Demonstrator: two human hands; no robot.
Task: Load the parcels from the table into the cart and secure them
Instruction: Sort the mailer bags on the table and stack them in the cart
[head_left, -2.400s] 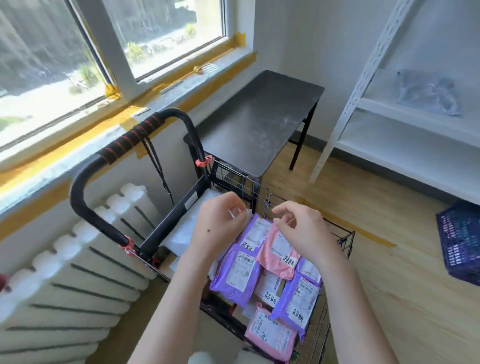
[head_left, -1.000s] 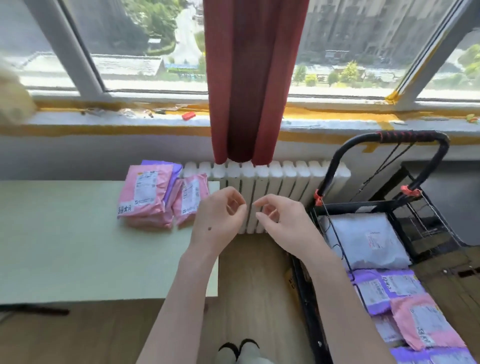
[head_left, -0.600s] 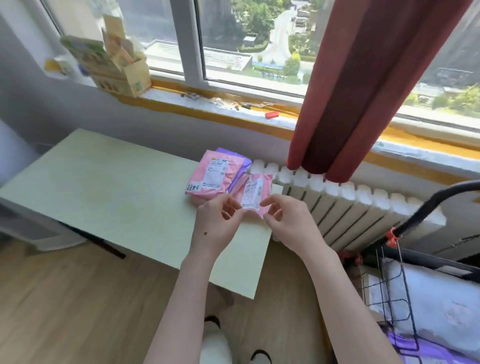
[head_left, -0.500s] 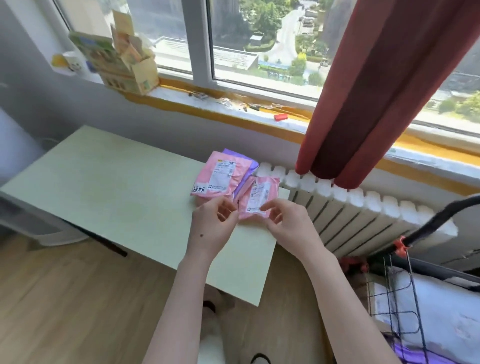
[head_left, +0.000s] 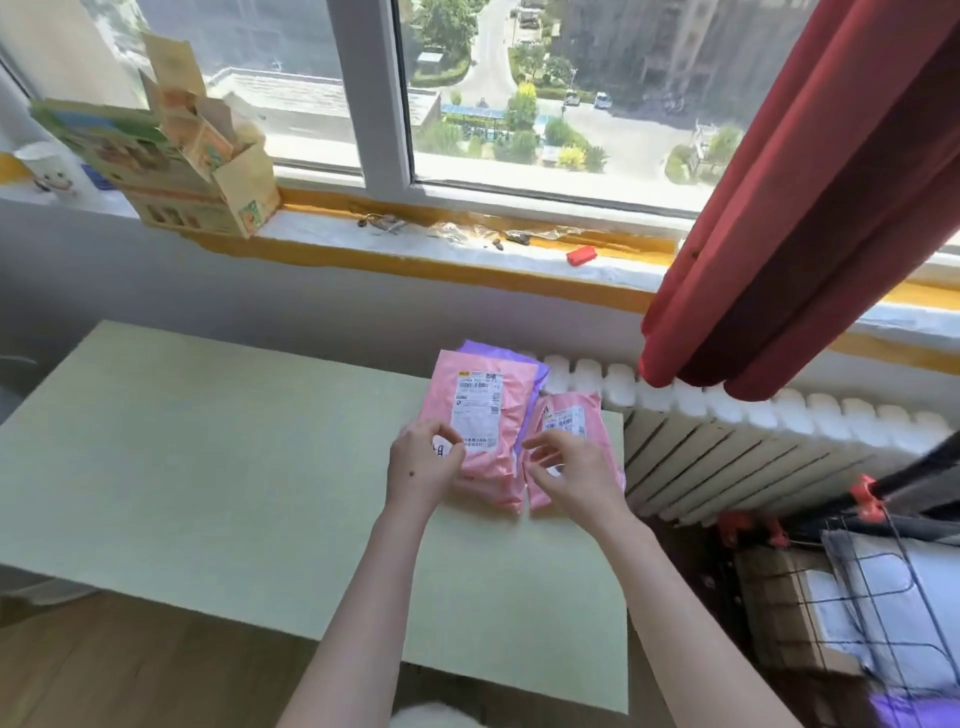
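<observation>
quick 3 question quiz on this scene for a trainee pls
1. True or false: the purple parcel lies on top of the large pink parcel.
2. Which hand is over the small pink parcel? A left, B right, C neither.
3. Fill in: the cart stands past the table's ___ end.
Key: 1 false, it lies underneath; 2 B, the right hand; 3 right.

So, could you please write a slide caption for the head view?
Left hand at the large pink parcel, right hand over the small pink parcel, on the table.
</observation>
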